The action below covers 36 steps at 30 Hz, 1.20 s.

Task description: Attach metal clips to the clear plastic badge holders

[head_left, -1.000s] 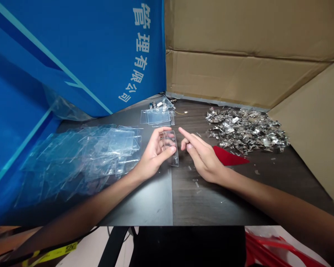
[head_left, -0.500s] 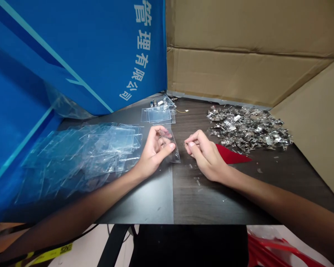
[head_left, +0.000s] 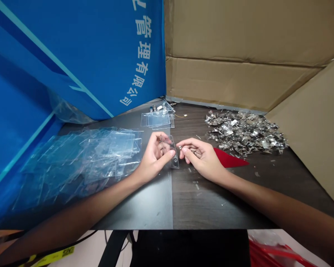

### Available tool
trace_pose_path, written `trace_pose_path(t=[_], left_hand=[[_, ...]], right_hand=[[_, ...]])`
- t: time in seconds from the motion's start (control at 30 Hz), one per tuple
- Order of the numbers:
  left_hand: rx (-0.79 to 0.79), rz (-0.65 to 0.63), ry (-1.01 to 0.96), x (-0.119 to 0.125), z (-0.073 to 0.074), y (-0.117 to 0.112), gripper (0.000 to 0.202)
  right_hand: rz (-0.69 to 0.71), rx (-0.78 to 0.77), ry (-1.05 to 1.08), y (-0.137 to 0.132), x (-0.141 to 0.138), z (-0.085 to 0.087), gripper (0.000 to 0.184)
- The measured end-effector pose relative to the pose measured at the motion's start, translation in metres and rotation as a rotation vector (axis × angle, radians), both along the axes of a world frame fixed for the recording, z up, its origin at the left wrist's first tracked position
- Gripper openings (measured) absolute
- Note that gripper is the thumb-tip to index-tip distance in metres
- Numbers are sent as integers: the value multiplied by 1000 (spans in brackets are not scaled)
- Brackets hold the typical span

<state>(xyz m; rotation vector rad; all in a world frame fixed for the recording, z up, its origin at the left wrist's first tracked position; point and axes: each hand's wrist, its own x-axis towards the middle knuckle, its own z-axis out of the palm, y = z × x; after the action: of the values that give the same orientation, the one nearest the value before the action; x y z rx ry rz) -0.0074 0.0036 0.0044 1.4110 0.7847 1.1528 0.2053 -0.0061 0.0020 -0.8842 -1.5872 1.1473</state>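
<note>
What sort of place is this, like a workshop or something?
Probably a small work corner: a table with many clear sleeves spread on the left, a heap of metal clips on the right, and cardboard standing behind.

Glossy plastic sleeve (head_left: 175, 161), shiny metal clips (head_left: 247, 132), matt cardboard (head_left: 239, 31) (creased)

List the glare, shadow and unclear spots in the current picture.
Head view: pale glare on the tabletop, left of its seam; head view: glints across the metal clips, reflections muddling the clear sleeves; head view: left forearm dark at lower left; head view: shiny piece in the right hand too small to make out.
</note>
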Motion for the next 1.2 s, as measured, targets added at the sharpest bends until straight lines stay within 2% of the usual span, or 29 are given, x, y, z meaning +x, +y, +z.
trace_pose_path(t=[0.5, 0.87, 1.07, 1.2], left_hand=[[19, -27, -15, -1, -2, 4, 47], [-34, -77, -4, -2, -2, 2, 49], [55, -68, 64, -3, -4, 0, 42], [99, -120, 38, -3, -9, -1, 45]], right_hand=[[43, 28, -3, 2, 1, 0, 17], [80, 53, -52, 1, 2, 1, 16], [113, 46, -66, 0, 2, 4, 17], [133, 53, -71, -1, 2, 6, 16]])
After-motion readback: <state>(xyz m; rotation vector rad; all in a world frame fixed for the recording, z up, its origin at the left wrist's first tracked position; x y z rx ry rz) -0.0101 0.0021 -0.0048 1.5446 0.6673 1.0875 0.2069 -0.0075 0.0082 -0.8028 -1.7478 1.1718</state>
